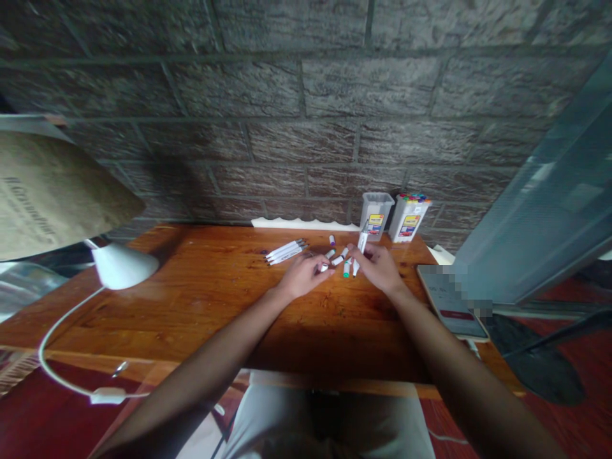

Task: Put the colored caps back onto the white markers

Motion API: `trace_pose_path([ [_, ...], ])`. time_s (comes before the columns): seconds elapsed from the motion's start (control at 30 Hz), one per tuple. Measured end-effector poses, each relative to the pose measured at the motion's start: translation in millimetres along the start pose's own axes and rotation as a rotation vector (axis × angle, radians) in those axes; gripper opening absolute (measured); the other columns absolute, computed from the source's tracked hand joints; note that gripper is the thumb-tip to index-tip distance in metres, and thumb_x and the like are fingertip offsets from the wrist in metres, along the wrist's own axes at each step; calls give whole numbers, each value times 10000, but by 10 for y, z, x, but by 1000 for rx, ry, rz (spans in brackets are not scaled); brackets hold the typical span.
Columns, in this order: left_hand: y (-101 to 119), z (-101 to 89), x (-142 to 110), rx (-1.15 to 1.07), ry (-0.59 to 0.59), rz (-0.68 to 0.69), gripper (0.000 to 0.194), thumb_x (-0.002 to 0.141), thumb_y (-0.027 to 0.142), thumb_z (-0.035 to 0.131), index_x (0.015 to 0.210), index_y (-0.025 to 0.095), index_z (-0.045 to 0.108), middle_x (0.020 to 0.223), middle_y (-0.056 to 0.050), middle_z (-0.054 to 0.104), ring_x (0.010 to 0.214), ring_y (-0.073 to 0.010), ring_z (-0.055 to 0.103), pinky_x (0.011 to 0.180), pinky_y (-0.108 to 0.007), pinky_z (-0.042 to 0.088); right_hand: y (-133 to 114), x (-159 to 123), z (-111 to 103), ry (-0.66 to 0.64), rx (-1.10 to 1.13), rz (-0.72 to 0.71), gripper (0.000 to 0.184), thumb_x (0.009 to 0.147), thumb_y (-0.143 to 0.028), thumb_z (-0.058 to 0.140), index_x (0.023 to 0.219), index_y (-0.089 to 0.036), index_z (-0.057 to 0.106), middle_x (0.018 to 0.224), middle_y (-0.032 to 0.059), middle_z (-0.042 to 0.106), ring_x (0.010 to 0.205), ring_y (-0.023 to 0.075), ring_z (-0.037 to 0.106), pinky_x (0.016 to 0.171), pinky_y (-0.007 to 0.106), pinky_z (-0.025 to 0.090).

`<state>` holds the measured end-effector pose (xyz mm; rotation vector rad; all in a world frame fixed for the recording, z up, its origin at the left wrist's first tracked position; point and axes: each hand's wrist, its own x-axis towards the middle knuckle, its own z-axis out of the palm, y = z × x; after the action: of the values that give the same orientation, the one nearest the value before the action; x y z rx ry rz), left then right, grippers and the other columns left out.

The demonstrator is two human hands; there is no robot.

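My right hand (380,266) is closed around a white marker (362,245), held nearly upright with a dark tip low over the table. My left hand (302,275) has its fingers curled on a small white marker cap (324,268). Between the two hands lie several loose caps, among them a green-ended cap (347,269) and a dark-banded white cap (340,256). Farther back is a purple-ended cap (332,240). Left of my left hand, several white markers (285,252) rest side by side.
Against the brick wall stand a see-through plastic box (377,203) and a second box (408,223) full of coloured markers. A tablet (452,303) lies at the right edge of the wooden table (191,299). At the left is a lamp (122,264) with a white cord.
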<state>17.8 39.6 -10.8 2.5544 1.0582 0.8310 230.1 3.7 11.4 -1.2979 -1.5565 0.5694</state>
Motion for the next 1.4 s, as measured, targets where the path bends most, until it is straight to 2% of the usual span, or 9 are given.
trace_pose_path([
  [0.1,-19,18,-6,84,47,1,293,882,396,592,1067,179,662,933,-71,683,897,-226,619,856,-360,481,-27,-3,-3,6,51,14,428,827,-545,571,642,-161,617,565,-3,542,529,124,469,496,242,345],
  [0.2,62,74,-17,138,61,139,459,888,431,585,1275,186,572,1291,-128,585,1216,-280,510,1052,-442,398,-46,-16,11,-13,38,13,429,835,-548,561,681,-157,647,576,2,560,539,129,484,503,243,355],
  [0.27,147,122,-14,160,18,243,494,896,466,564,1318,208,552,1409,-119,507,1334,-287,407,1128,-463,320,-45,-24,26,-30,22,3,424,841,-548,559,731,-155,677,609,10,593,566,138,513,521,244,374],
  [0.37,223,155,6,185,-24,271,387,924,450,521,1210,214,633,1355,-103,561,1310,-280,433,1128,-467,313,-35,-32,43,-34,12,-4,419,840,-546,567,747,-156,689,640,15,618,595,146,542,536,246,392],
  [0.57,132,85,14,173,-24,194,184,924,301,533,860,184,658,961,-92,680,989,-248,583,963,-434,423,-38,-32,36,1,-7,-13,457,835,-578,556,713,-156,683,583,10,595,542,141,518,494,250,370],
  [0.8,117,71,5,14,56,186,105,924,236,521,952,182,607,941,-70,663,923,-207,615,884,-353,468,-22,-12,18,10,27,-18,479,829,-605,555,748,-156,699,599,13,616,543,142,528,506,248,384],
  [1.0,24,81,20,-301,195,42,143,871,235,609,996,169,632,972,-65,687,832,-161,645,772,-283,513,-43,-9,-7,21,45,-10,466,816,-602,580,691,-162,666,577,4,595,531,135,516,513,249,384],
  [1.17,30,113,23,-530,178,18,230,815,215,665,1029,147,617,986,-66,696,788,-129,644,709,-237,509,-86,-12,-14,22,86,30,463,796,-606,605,680,-160,655,556,-2,575,521,132,510,494,246,373],
  [1.4,33,121,29,-593,144,51,294,875,230,610,1158,150,607,1049,-86,706,862,-133,646,780,-250,498,-133,3,-23,54,255,91,485,740,-642,648,691,-160,663,573,5,609,501,129,524,482,248,407],
])
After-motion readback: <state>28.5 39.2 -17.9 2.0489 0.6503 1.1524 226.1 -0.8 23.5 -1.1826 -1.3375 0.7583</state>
